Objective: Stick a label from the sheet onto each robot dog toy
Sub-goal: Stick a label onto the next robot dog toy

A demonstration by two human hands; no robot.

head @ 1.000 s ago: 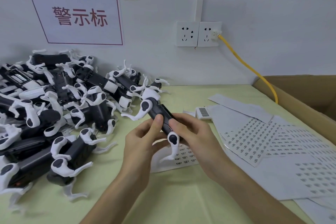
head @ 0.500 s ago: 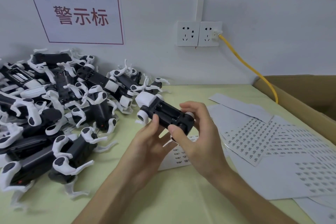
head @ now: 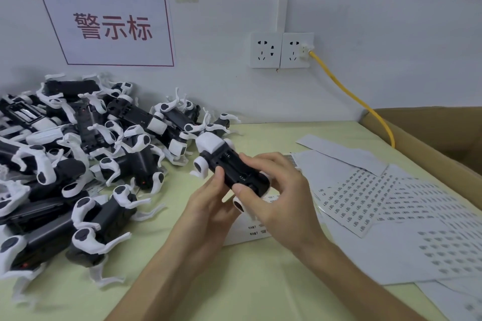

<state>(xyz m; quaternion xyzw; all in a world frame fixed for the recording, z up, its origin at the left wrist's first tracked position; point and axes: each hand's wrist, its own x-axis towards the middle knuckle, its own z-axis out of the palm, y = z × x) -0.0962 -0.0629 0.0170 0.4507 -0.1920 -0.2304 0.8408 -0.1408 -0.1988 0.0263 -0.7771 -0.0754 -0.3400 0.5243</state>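
A robot dog toy [head: 230,168] is held belly-up above the table [head: 250,281], in front of the heap of toys [head: 78,164]. The left hand [head: 208,206] is raised from below, its thumb pressed on the black underside. The right hand [head: 279,195] is curled over the rear end — thumb on top, fingers wrapped behind. No label can be made out on the toy; the label sheet [head: 365,193] is blurred.
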